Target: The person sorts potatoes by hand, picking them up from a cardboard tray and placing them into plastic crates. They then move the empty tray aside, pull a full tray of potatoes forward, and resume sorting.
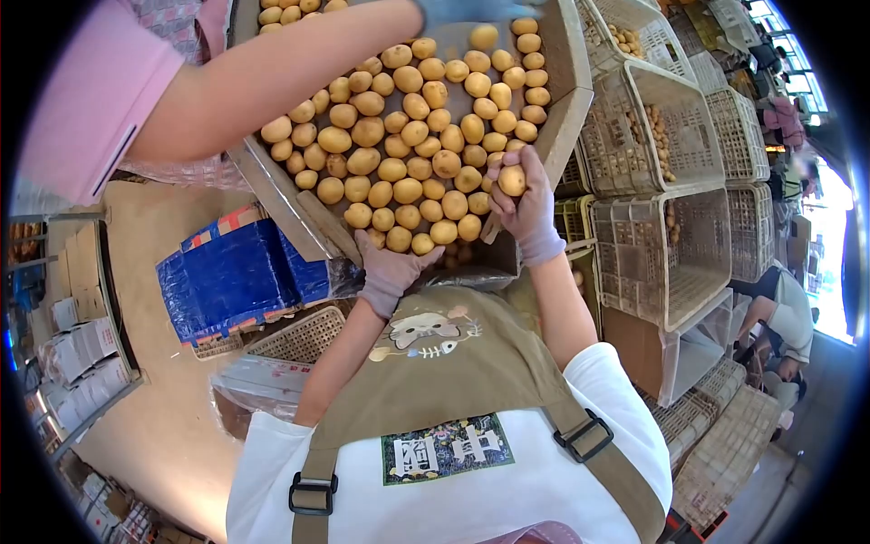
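Note:
Many small yellow potatoes (408, 136) lie spread in one layer on a tray-like sorting table with raised wooden sides (564, 118). My right hand (526, 208), in a pale glove, is closed around a potato (512, 179) at the right rim. At the narrow near end, my left hand (390, 272), gloved too, has its thumb and fingers spread, touching the edge of the lowest potatoes. Below that opening, more potatoes (462, 254) show partly in shadow. What lies under my left palm is hidden.
A co-worker's bare arm (281, 82) with a pink sleeve crosses from the left, its blue-gloved hand (471, 9) blurred over the far potatoes. Plastic crates (666, 245), some holding potatoes, are stacked at right. A blue-covered box (231, 276) stands at left. People are in the right background.

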The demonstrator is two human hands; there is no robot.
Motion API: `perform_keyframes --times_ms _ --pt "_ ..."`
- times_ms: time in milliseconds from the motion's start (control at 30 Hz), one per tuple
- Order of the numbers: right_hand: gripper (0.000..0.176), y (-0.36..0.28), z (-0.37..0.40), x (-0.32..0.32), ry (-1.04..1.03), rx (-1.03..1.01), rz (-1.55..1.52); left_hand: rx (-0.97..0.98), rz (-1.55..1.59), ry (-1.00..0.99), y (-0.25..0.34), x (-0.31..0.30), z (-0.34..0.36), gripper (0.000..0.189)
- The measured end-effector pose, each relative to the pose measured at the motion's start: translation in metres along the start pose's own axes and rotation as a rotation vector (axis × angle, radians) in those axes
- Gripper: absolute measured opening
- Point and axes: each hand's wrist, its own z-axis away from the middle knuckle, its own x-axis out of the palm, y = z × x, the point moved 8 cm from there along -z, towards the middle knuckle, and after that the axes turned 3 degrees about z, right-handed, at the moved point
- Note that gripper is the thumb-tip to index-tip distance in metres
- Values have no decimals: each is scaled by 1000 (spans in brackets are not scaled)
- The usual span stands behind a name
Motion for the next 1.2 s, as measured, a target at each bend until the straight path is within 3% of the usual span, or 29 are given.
perform_keyframes --times_ms 100,167,200,300,333,367,400,433,467,500,533,567,633,667,800,833,900,933,967,1033,1100,1133,1200 --pt "26 6 5 -6 73 63 -166 -33 14 -104 0 2 0 83" --pt "32 10 7 -9 132 75 -277 -12 -3 -68 1 0 -1 82" --pt "35 11 7 -18 30 41 -261 -1 -11 -51 1 -1 -2 82" --pt "33 -3 27 -19 41 -97 -91 3 21 -39 1 5 -1 82" --pt "32 -24 43 -19 74 -345 359 0 11 -50 1 7 -1 82" --pt "34 -41 64 -26 220 -396 568 2 2 -57 1 7 0 81" --pt "33 -64 89 -15 214 -750 1005 5 -6 -64 1 6 2 80" --pt "32 -78 110 -19 181 -943 1536 26 -35 -39 2 1 1 80" --pt "34 -75 118 -55 236 -817 1460 48 -51 -61 3 0 -1 79" --pt "36 -70 122 -98 351 -609 1572 65 -69 -81 4 -1 -1 78" --pt "36 -61 130 -142 422 -347 1734 59 -48 -74 4 -3 1 78" --pt "35 -50 143 -190 588 6 2088 54 -26 -70 4 -4 2 78" --pt "32 -59 147 -164 548 -402 1941 64 -16 -63 5 2 -5 78" --pt "29 -63 137 -117 516 -584 1917 71 -27 -40 5 5 -3 79" --pt "27 -31 81 28 134 -836 1699 45 2 -86 3 3 -2 79" --pt "31 -16 60 38 102 -835 1740 20 28 -120 1 6 -1 79" --pt "46 23 7 34 104 -550 1734 13 16 -27 0 -2 -1 80" --pt "58 41 -20 34 100 -268 1911 16 14 2 0 -4 -1 80" --pt "66 52 -33 42 95 -182 1999 20 15 32 0 -6 -1 80" --pt "66 63 -54 39 94 -44 2026 56 -9 9 3 -6 0 80" --pt "68 48 -49 28 41 -291 1623 85 4 -18 4 -6 0 80" --pt "70 45 -46 14 74 -182 1412 95 -18 32 3 -4 3 77" --pt "65 44 -34 6 -6 -90 835 318 -659 -119 14 0 1 75"
